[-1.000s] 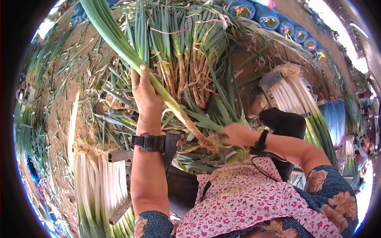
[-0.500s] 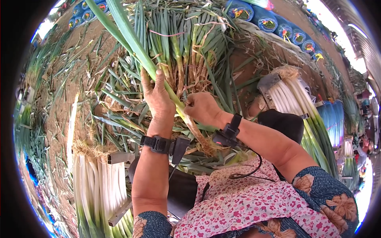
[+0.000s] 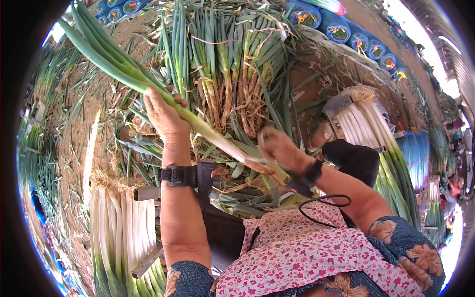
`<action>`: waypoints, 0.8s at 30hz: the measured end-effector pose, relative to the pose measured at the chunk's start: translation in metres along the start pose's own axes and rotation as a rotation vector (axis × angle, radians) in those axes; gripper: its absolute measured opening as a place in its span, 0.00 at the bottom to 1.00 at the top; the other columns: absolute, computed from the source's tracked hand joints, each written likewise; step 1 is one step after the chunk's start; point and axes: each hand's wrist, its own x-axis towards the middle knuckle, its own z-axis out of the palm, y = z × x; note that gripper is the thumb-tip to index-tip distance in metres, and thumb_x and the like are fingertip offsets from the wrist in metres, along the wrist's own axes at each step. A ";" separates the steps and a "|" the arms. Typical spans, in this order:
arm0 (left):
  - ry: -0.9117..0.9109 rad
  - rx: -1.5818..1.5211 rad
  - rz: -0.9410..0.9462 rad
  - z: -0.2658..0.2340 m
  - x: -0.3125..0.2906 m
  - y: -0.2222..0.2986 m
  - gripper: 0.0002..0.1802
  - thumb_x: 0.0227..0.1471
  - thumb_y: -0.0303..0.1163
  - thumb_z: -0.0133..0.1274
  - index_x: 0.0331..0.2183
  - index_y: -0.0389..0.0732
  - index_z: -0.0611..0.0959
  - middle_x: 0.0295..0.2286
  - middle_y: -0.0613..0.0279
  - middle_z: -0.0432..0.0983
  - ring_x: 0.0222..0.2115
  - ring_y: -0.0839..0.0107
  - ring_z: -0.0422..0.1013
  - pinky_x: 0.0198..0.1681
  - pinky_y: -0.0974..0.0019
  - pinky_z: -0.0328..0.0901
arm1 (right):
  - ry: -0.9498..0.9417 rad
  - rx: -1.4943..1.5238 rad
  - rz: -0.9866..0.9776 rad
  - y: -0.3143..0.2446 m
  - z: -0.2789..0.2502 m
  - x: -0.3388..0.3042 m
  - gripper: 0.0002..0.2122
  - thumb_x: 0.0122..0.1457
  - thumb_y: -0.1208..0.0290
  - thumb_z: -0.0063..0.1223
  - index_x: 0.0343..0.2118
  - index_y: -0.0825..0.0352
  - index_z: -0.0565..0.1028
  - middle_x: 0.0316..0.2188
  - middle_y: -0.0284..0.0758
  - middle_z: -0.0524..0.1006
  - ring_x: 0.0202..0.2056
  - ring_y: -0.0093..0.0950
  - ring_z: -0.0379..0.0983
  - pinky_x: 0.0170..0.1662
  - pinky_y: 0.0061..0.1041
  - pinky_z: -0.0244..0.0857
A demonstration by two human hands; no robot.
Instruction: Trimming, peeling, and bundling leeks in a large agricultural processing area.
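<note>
My left hand [image 3: 166, 116] is wrapped round a long leek [image 3: 210, 132], which slants from its green leaves at the upper left down to its root end near my lap. The lower shank is pale, with browned outer skin near the roots. Just right of that end is my right hand [image 3: 283, 149], smeared by motion; whether its fingers hold a strip of leaf cannot be made out. Beyond my hands lies a heap of untrimmed leeks [image 3: 230, 74] with brown, dry bases, a pink tie across part of it.
White-shanked leeks lie in a metal holder [image 3: 147, 193] at my left; another bundle [image 3: 363, 119] sits in a holder at my right. Leaf scraps [image 3: 237, 200] cover the ground before me. Blue-wrapped bundles [image 3: 339, 32] line the far right. A flowered apron [image 3: 307, 242] covers my lap.
My left hand has shifted left and the leek now slants more flatly, its leaves farther left. My right hand has moved right and down, off the shank.
</note>
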 end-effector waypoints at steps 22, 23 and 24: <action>-0.184 0.054 -0.127 0.024 -0.032 -0.014 0.23 0.57 0.53 0.37 0.39 0.42 0.68 0.27 0.60 0.69 0.18 0.74 0.63 0.19 0.71 0.60 | 0.074 -0.433 0.138 -0.081 0.022 0.049 0.09 0.44 0.70 0.52 0.26 0.70 0.77 0.19 0.43 0.74 0.22 0.35 0.73 0.28 0.28 0.64; -0.186 0.054 -0.130 0.024 -0.032 -0.012 0.23 0.57 0.53 0.37 0.39 0.42 0.68 0.27 0.60 0.69 0.18 0.74 0.63 0.19 0.71 0.60 | 0.120 -0.369 0.130 -0.076 0.020 0.049 0.09 0.45 0.68 0.51 0.23 0.70 0.76 0.18 0.43 0.74 0.22 0.37 0.72 0.28 0.31 0.65; -0.238 -0.004 -0.186 0.024 -0.032 -0.008 0.25 0.57 0.54 0.35 0.39 0.41 0.68 0.27 0.59 0.69 0.18 0.74 0.63 0.20 0.71 0.61 | 0.167 -0.305 0.122 -0.070 0.019 0.049 0.11 0.46 0.66 0.50 0.19 0.70 0.75 0.17 0.43 0.74 0.21 0.40 0.72 0.29 0.33 0.65</action>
